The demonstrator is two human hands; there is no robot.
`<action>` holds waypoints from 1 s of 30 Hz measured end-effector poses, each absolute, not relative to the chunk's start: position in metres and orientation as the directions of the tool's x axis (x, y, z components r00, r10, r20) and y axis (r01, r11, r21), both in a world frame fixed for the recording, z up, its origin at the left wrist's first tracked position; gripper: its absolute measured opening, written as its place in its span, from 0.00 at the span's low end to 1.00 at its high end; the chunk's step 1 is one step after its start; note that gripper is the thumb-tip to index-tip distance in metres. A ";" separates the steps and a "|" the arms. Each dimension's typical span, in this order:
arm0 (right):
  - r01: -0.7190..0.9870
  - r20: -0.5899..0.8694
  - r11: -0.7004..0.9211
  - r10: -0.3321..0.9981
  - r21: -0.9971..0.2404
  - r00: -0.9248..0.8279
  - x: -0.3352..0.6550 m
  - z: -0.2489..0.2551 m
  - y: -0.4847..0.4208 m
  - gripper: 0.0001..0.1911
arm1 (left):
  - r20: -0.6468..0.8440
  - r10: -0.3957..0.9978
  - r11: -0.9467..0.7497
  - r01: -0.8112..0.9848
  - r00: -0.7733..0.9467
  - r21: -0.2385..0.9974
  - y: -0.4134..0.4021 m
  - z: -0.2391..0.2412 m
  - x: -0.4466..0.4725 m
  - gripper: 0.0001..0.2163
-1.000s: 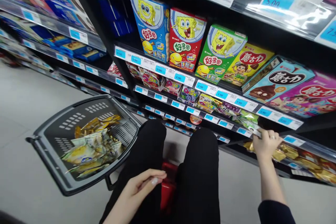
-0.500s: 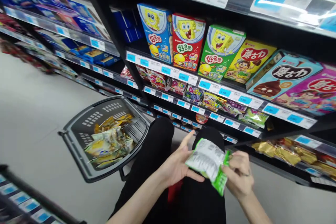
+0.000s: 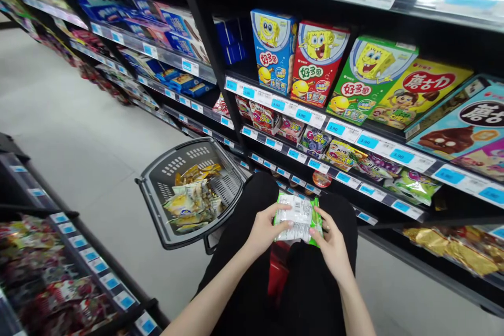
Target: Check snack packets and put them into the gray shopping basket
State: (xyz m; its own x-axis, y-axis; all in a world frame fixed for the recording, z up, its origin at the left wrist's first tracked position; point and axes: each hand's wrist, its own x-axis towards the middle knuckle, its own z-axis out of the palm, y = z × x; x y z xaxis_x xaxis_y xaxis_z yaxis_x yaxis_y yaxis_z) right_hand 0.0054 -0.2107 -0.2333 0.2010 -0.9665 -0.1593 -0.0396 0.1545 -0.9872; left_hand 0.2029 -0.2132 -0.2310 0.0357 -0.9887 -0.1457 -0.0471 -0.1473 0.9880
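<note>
A small green-and-white candy bag is held level above my knees, its printed white back facing up. My left hand grips its left end between thumb and fingers. On the opposite end, my right hand pinches the green edge, thumb on top. A grey shopping basket stands on the floor to the left of my legs. Several yellow and pale snack packets lie inside it.
Ahead rises a shelf with cartoon snack boxes and, one tier down, gummy bags. Gold-wrapped packs sit low at right. Another rack with wrapped sweets is at lower left. Grey floor runs along the aisle.
My left hand, open beside the bag before, has closed on its left end. The bag has become level and drawn between both hands. The view has swung left.
</note>
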 end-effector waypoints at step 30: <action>-0.532 0.158 -0.287 -0.948 -0.797 0.275 -0.009 -0.229 -0.234 0.12 | -0.208 -0.973 -0.213 -0.046 0.096 0.976 -0.214 -0.229 0.196 0.11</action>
State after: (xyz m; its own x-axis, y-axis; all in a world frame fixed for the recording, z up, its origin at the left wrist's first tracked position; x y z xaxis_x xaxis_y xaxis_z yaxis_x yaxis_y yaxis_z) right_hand -0.0090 -0.2341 -0.2286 0.2746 -0.9485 0.1579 -0.5315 -0.2866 -0.7971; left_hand 0.1959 -0.2143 -0.2294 0.0959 -0.9734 -0.2078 -0.0456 -0.2129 0.9760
